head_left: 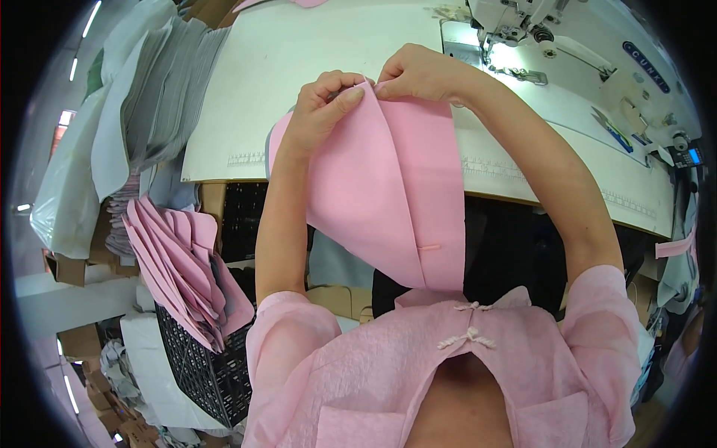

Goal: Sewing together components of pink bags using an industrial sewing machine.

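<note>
A pink fabric piece [358, 179] with overlapping layers hangs from the white sewing table over its near edge toward my lap. My left hand [326, 108] pinches its upper edge, thumb on top and fingers curled behind. Close beside it, my right hand [415, 75] grips the same edge with thumb and fingers pressed together. A fold line runs down the piece from between my hands, and a small pink tab [429, 248] lies across it near the bottom. The sewing machine [515, 30] stands just beyond my right hand, its needle area lit.
Scissors [614, 128] lie on the white table [299, 45] at the right. At the left, a black crate [202, 366] holds a stack of pink pieces [183, 261]. Behind it stand stacked grey sheets [164, 89]. A ruler strip [493, 168] runs along the table's front.
</note>
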Action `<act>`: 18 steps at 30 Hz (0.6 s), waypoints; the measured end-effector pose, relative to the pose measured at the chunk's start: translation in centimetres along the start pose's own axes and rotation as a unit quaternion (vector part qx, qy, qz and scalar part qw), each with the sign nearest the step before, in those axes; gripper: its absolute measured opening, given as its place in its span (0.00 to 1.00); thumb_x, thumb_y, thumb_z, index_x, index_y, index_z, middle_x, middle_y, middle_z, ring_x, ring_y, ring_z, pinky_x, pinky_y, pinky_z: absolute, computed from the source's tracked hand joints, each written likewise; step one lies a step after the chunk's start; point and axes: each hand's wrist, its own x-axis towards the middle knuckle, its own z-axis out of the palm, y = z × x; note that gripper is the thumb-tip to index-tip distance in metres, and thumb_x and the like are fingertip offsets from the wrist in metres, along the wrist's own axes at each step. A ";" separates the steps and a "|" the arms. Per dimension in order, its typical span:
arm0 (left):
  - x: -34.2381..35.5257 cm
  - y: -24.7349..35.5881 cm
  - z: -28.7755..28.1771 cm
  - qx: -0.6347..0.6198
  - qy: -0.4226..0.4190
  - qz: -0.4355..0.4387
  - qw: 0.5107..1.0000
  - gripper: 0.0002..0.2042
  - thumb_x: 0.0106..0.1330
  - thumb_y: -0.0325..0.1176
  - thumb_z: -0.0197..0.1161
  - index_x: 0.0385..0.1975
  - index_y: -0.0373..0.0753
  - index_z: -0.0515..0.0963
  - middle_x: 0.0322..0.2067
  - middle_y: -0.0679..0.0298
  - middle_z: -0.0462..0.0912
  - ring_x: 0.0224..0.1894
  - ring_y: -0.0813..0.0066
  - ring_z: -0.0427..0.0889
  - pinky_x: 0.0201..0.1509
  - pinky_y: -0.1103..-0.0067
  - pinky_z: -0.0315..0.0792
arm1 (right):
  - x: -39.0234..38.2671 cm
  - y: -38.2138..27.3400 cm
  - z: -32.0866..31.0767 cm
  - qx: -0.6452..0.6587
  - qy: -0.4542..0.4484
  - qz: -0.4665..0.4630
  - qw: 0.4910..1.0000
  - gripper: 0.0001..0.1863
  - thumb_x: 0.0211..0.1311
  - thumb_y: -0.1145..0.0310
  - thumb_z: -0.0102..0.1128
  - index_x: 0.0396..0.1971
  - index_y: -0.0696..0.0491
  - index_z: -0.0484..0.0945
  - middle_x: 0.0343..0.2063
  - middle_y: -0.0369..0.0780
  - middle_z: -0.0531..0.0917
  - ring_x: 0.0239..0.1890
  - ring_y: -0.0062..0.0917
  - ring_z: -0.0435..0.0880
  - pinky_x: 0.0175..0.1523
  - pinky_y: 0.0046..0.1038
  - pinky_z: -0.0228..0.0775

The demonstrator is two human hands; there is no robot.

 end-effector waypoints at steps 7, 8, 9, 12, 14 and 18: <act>-0.4 2.1 -0.1 0.070 -0.015 0.035 0.997 0.07 0.53 0.33 0.60 0.25 0.36 0.75 0.29 0.71 0.72 0.33 0.82 0.68 0.38 0.85 0.65 | -0.7 1.4 1.2 0.190 0.012 0.003 0.982 0.12 0.47 0.66 0.58 0.29 0.59 0.77 0.21 0.35 0.77 0.25 0.15 0.73 0.31 0.17 0.65; -0.5 2.5 0.0 0.091 -0.020 0.045 0.995 0.07 0.53 0.32 0.60 0.25 0.35 0.75 0.31 0.70 0.72 0.33 0.82 0.68 0.39 0.84 0.65 | -0.8 1.6 1.4 0.229 0.009 -0.003 0.973 0.11 0.48 0.67 0.58 0.29 0.59 0.77 0.22 0.35 0.77 0.25 0.14 0.73 0.31 0.15 0.65; -0.5 3.1 0.0 0.113 -0.026 0.056 0.992 0.07 0.53 0.32 0.60 0.24 0.35 0.75 0.33 0.69 0.72 0.33 0.82 0.69 0.40 0.84 0.65 | -0.9 1.7 1.6 0.268 0.006 -0.009 0.963 0.11 0.49 0.67 0.58 0.30 0.59 0.77 0.23 0.35 0.77 0.25 0.14 0.73 0.31 0.14 0.65; -0.4 4.8 -0.2 0.064 -0.090 -0.029 0.993 0.07 0.52 0.33 0.61 0.23 0.36 0.75 0.29 0.69 0.73 0.29 0.85 0.68 0.35 0.87 0.65 | -1.0 1.9 2.2 0.256 0.023 -0.071 0.964 0.10 0.50 0.68 0.57 0.29 0.59 0.77 0.22 0.35 0.77 0.24 0.13 0.73 0.30 0.13 0.65; 0.1 5.8 -0.9 0.058 -0.132 -0.084 0.986 0.07 0.53 0.33 0.61 0.23 0.36 0.75 0.25 0.71 0.72 0.26 0.86 0.67 0.32 0.88 0.63 | -1.6 1.5 2.4 0.267 0.029 -0.073 0.960 0.09 0.49 0.69 0.57 0.29 0.59 0.77 0.22 0.36 0.77 0.24 0.14 0.73 0.30 0.15 0.66; -0.1 6.3 -1.0 0.047 -0.183 -0.118 0.975 0.08 0.53 0.34 0.61 0.21 0.37 0.74 0.17 0.76 0.68 0.21 0.89 0.63 0.24 0.91 0.58 | -2.6 0.8 2.4 0.273 0.022 -0.074 0.959 0.09 0.48 0.69 0.57 0.28 0.59 0.77 0.20 0.36 0.77 0.23 0.16 0.73 0.29 0.17 0.66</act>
